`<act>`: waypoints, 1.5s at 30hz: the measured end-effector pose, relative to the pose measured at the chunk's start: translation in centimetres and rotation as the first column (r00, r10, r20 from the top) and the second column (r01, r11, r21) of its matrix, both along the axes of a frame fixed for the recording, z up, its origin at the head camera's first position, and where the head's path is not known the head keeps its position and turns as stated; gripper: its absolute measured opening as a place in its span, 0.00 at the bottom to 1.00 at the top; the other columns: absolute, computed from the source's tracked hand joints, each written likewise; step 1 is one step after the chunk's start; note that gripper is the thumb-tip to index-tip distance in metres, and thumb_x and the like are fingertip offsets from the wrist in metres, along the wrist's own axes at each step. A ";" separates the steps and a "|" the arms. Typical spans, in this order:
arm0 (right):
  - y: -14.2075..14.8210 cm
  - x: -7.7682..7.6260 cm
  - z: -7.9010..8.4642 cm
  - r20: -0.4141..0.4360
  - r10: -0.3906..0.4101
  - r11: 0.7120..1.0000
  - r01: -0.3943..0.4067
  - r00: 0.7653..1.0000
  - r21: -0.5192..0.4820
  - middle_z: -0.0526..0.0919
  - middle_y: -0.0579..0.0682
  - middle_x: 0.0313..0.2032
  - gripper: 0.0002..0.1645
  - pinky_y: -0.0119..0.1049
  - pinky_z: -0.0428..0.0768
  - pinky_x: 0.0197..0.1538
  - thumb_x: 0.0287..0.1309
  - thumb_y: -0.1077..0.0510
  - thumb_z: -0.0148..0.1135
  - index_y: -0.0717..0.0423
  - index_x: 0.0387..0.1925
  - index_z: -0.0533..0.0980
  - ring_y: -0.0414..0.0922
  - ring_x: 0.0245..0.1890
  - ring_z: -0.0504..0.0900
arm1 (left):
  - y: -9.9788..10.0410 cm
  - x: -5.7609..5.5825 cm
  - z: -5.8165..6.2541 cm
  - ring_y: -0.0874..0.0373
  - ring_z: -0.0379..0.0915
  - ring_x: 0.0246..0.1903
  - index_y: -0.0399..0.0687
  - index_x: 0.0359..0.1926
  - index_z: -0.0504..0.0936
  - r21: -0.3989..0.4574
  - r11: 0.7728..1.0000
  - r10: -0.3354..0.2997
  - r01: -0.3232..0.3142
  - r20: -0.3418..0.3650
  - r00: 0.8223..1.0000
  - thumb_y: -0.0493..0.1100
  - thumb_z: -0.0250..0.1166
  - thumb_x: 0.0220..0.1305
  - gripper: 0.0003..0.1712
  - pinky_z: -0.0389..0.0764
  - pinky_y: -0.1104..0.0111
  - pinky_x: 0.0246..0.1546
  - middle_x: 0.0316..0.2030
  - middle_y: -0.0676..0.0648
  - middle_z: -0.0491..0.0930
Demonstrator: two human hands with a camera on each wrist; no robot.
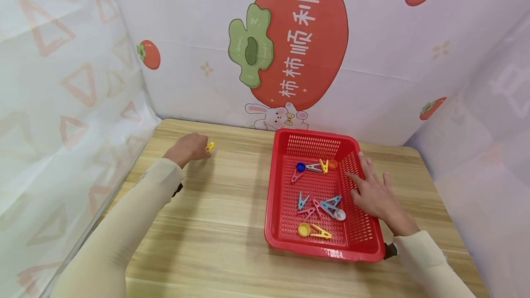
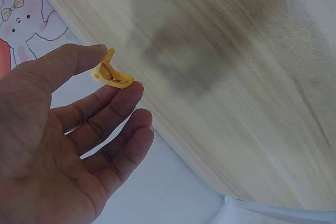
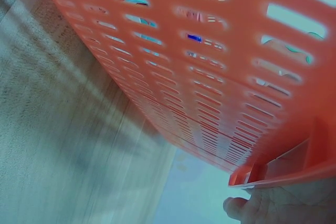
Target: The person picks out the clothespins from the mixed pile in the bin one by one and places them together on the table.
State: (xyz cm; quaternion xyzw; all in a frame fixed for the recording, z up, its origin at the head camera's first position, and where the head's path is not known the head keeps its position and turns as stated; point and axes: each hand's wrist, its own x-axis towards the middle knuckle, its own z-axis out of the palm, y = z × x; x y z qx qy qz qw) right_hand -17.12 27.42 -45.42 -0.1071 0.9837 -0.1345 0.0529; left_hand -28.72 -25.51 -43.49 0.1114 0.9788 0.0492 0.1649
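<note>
My left hand (image 1: 189, 148) is over the left part of the table, away from the basket. Between its thumb and fingertips it pinches a small yellow clothespin (image 2: 121, 80), its spring showing in the left wrist view. At the right, my right hand (image 1: 377, 199) rests on the side rim of a red plastic basket (image 1: 270, 201), fingers spread and relaxed. Inside the basket lie a yellow clothespin (image 1: 321, 232), a blue clothespin (image 1: 302, 201), several other pink, blue and grey ones, a blue bottle cap (image 1: 301, 167) and a yellow bottle cap (image 1: 304, 229).
An orange cap (image 1: 333, 164) and a whitish cap (image 1: 339, 214) are also in the basket. The wooden table (image 1: 215, 224) meets a printed cloth backdrop (image 1: 186, 82) at its far edge. Cloth also hangs along the left and right sides.
</note>
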 end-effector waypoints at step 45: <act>-0.1 0.3 0.0 -0.016 -0.002 1.000 0.001 1.000 -0.019 0.33 0.62 0.88 0.36 0.85 0.38 0.76 0.67 0.57 0.63 0.63 0.74 0.74 0.72 0.85 0.40 | -3.1 1.0 -2.8 0.51 0.70 0.29 0.42 0.30 0.78 0.051 0.987 0.151 -0.154 0.059 0.987 0.46 0.65 0.71 0.14 0.72 0.60 0.32 0.29 0.43 0.73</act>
